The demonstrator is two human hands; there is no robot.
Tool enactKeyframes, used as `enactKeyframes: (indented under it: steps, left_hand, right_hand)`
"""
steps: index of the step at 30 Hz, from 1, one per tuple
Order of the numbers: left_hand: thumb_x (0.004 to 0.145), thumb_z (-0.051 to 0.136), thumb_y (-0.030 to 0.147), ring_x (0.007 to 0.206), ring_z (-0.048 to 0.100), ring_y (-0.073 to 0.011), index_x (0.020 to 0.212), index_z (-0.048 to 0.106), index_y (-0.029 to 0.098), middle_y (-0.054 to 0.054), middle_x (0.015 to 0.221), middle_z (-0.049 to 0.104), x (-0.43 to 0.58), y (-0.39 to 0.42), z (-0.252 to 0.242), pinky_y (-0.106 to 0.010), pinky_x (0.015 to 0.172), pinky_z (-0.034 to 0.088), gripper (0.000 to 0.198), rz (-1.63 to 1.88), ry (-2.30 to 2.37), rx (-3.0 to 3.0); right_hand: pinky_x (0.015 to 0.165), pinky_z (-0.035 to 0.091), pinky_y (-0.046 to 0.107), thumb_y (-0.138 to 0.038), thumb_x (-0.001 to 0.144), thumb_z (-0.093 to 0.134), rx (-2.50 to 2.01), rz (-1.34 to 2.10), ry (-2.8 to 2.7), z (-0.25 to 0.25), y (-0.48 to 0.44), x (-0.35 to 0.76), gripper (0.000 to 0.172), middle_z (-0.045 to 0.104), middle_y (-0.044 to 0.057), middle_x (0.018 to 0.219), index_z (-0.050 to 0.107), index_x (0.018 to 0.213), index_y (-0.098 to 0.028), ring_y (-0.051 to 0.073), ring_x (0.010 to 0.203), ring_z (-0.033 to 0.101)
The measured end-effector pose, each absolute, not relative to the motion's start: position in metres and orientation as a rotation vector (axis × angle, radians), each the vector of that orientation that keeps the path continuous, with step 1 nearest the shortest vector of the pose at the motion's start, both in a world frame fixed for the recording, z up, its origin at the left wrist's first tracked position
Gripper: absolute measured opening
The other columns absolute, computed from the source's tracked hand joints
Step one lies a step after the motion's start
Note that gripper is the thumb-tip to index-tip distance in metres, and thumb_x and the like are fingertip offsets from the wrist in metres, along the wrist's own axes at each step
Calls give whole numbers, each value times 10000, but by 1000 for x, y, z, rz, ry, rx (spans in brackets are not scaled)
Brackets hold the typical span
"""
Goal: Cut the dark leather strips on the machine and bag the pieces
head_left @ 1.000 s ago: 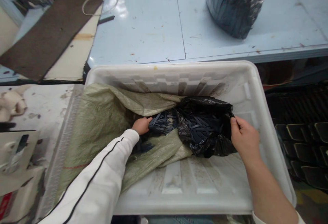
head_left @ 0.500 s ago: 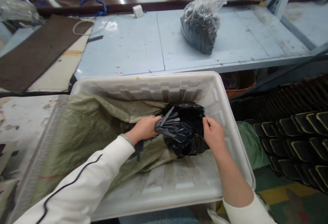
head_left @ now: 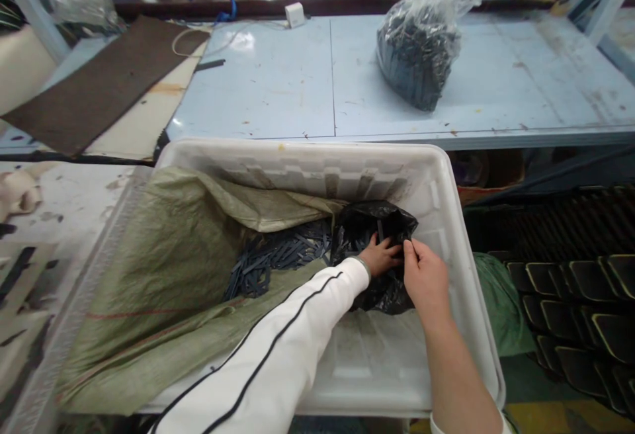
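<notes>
Fingers spread, my left hand [head_left: 381, 257] reaches into the mouth of a black plastic bag [head_left: 387, 300]. Dark flat strips show inside it around the fingers. My right hand [head_left: 425, 278] pinches the bag's right rim and holds it up. The bag rests in a white plastic tub [head_left: 367, 388], beside an open green woven sack [head_left: 183, 242]. Loose dark strips [head_left: 288, 249] lie in the sack's mouth, left of the bag. My left fingertips are partly lost in the dark of the bag.
Behind the tub is a pale blue table [head_left: 278, 90] bearing a clear bag of dark pieces [head_left: 419, 57]. A brown sheet [head_left: 99, 90] lies at the left. Dark stacked trays [head_left: 570, 288] and a green cloth bundle [head_left: 501, 302] stand to the right.
My left hand has moved right from the sack's edge into the black bag and let go of its handful of strips. My right hand still grips the rim. The view has shifted slightly.
</notes>
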State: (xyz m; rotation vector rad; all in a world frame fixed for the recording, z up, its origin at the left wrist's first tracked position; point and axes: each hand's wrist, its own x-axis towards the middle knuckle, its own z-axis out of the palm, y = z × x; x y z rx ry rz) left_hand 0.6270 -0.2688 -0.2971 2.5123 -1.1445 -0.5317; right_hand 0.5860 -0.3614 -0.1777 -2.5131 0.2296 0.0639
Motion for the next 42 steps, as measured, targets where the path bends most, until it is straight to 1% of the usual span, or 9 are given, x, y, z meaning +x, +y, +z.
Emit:
enactKeyframes:
  steps: [2, 6, 10, 17, 21, 26, 34, 37, 42]
  left_hand:
    - [887, 470, 155, 1405, 236, -319, 1294, 539, 349, -24, 1492, 390, 621, -227, -303, -615, 1096, 242, 456, -474, -1219, 2412]
    - [908, 445, 261, 1285, 414, -186, 1219, 568, 296, -34, 1364, 500, 600, -119, -312, -338, 1100, 305, 336, -704, -533, 2613]
    - [901, 415, 291, 1187, 506, -303, 1195, 521, 89, -225, 1236, 529, 562, -7, -327, -437, 992, 399, 372, -833, 189, 2819]
    - [686, 623, 654, 1125, 564, -434, 1375, 301, -16, -365, 1265, 469, 526, 67, -392, -480, 862, 475, 1013, -1012, 1069, 2692]
    - [701, 558, 726, 1241, 497, -365, 1463, 94, 27, -328, 1377, 370, 532, 67, -421, -414, 955, 439, 1133, -866, 1047, 2663]
    - [594, 755, 605, 1330, 399, -309, 1484, 138, 172, -196, 1433, 356, 545, 74, -426, -361, 1067, 343, 1166, -751, 654, 2692]
    - [395, 880, 513, 1401, 166, -481, 1509, 77, 243, -233, 1551, 132, 592, 33, -444, -514, 1051, 326, 1400, -945, 177, 2648]
    - [436, 887, 385, 1375, 221, -498, 1498, 132, 262, -236, 1536, 198, 610, 30, -452, -551, 1017, 344, 1309, -1027, 180, 2659]
    - [621, 769, 218, 1337, 369, -360, 1475, 226, 327, -124, 1507, 320, 615, 40, -441, -405, 1043, 357, 1018, -986, 46, 2708]
  right_hand:
    - [649, 397, 305, -451, 945, 349, -2505, 60, 240, -177, -362, 586, 461, 715, 139, 925, 702, 1022, -165, 259, 801, 626]
    - [658, 406, 307, -437, 936, 374, -2538, 57, 226, -175, -359, 583, 451, 720, 132, 957, 710, 1066, -166, 271, 828, 640]
    - [629, 398, 304, -430, 931, 389, -2598, 51, 201, -175, -356, 580, 442, 725, 129, 910, 723, 1047, -165, 264, 767, 640]
    - [605, 412, 294, -449, 914, 428, -2716, 74, 225, -181, -356, 579, 424, 730, 116, 909, 718, 1079, -188, 265, 753, 655]
    - [620, 439, 309, -463, 897, 444, -2758, 16, 271, -186, -357, 580, 430, 733, 115, 941, 723, 1074, -188, 278, 792, 666]
    - [588, 443, 322, -492, 867, 464, -2829, 0, 358, -190, -360, 583, 433, 739, 100, 918, 728, 1070, -215, 288, 774, 670]
    - [563, 445, 366, -523, 858, 442, -2906, 15, 364, -194, -358, 584, 447, 737, 104, 879, 740, 1016, -229, 312, 722, 660]
    - [564, 442, 362, -495, 863, 449, -2910, 23, 359, -194, -356, 585, 417, 736, 101, 886, 736, 1016, -233, 311, 732, 662]
    - [573, 435, 347, -497, 870, 440, -2904, 4, 370, -193, -355, 589, 445, 733, 117, 882, 735, 1030, -204, 301, 738, 659]
